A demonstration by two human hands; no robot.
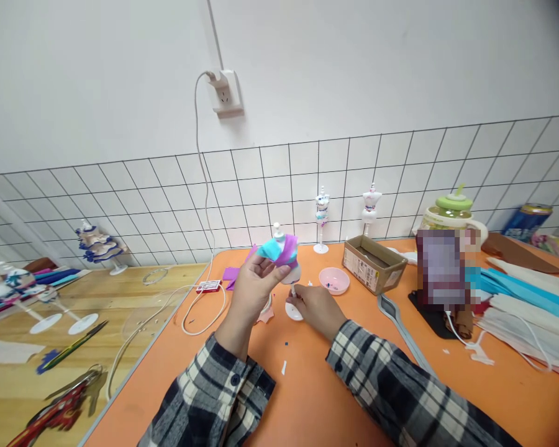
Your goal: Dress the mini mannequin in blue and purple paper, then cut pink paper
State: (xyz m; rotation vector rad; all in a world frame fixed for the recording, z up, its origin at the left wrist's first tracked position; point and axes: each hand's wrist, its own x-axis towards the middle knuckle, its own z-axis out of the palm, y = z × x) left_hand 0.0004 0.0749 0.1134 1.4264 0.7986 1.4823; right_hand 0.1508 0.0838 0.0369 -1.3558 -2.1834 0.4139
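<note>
A small white dress form [294, 273] stands on its round base over the orange table, with purple and turquoise cloth [286, 249] wrapped about its upper part. My left hand [259, 287] is closed on that cloth at the form's chest, thumb in front. Lower down, my right hand [317, 305] pinches the thin stem just above the base. A pale pink scrap [265, 315] lies behind my left wrist. Purple cloth [230, 274] rests on the table to the left of the form. Part of the form is hidden by my fingers.
Behind stand two more dress forms [322, 208]. To the right are a pink dish [334, 281], a cardboard box [375, 264], a grey tool [400, 323], a phone [441, 267] and cloth strips [531, 301]. A white cable [204, 334] loops at left, near keys [93, 382] and a pen [77, 344].
</note>
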